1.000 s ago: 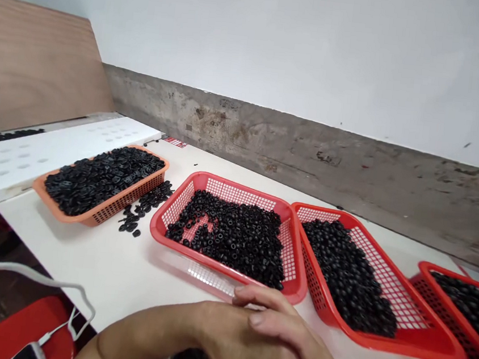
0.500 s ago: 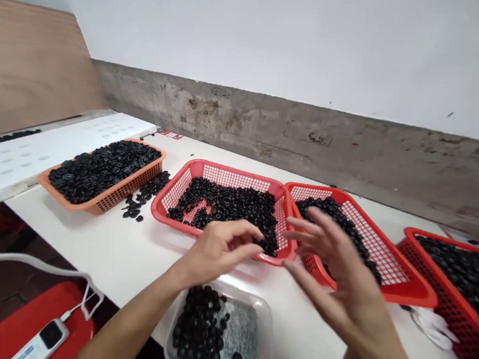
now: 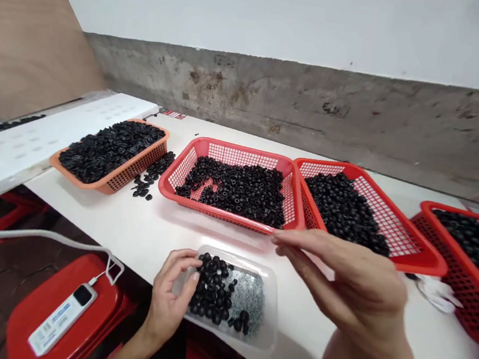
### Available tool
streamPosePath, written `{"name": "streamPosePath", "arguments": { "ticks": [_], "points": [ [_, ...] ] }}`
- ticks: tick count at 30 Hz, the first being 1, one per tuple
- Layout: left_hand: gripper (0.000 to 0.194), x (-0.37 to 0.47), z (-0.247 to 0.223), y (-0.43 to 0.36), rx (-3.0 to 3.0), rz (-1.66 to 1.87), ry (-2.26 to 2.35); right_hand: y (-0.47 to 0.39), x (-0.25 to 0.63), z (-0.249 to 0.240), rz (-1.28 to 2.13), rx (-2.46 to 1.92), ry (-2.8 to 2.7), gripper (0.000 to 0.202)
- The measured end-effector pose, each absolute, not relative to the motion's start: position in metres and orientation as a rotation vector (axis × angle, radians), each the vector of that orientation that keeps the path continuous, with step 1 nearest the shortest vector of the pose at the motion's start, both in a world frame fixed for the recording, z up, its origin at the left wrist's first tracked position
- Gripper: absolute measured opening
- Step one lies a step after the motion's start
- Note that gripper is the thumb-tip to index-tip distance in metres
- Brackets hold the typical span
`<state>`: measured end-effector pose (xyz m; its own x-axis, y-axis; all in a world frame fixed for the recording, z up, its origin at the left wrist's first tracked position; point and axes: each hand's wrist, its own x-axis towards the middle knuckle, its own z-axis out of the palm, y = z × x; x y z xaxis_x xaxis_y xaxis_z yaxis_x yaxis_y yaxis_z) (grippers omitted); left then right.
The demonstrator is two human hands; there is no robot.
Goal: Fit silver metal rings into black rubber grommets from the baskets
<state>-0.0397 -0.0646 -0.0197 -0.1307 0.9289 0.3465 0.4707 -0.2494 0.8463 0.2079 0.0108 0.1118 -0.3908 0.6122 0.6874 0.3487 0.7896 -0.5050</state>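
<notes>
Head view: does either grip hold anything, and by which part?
Cannot be told for either: anything in the pinched right grip is too small to make out; the left grip curls beside black pieces in the clear tub.

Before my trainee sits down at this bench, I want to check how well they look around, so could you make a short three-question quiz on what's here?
1. How many red mesh baskets are in view?

2. True or false: loose black pieces lie on the white table between the orange basket and the nearest red one.

3. Of the two hands, take the left hand. Which container is it nearest?
A) the orange basket
B) the clear plastic tub
C) the rightmost red basket

Key:
1. Three, the rightmost cut off by the picture's edge.
2. True.
3. B.
</notes>
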Motion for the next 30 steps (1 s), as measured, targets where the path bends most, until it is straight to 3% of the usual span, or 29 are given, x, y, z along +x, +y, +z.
{"name": "streamPosePath", "arguments": {
  "ticks": [15, 21, 25, 28, 30],
  "points": [
    [0.025, -0.013, -0.017, -0.061, 2.0, 1.207, 1.698, 0.0, 0.192, 0.078, 0.457, -0.894, -2.025, 0.021],
    [0.02, -0.012, 0.007, -0.032, 2.385, 0.782, 1.514, -0.021, 0.215, 0.042, 0.542, -1.2, -1.588, 0.046],
    [0.022, -0.002, 0.01, -0.015, 2.553, 0.392, 1.493, -0.027, 0.217, 0.045, 0.468, -1.132, -1.236, 0.055],
    [0.021, 0.004, 0.004, -0.011, 2.627, 0.273, 1.487, -0.044, 0.221, 0.06, 0.406, -0.973, -1.15, 0.043],
    [0.021, 0.005, -0.001, -0.011, 2.644, 0.255, 1.493, -0.062, 0.228, 0.069, 0.452, -0.887, -1.225, 0.022]
  ]
}}
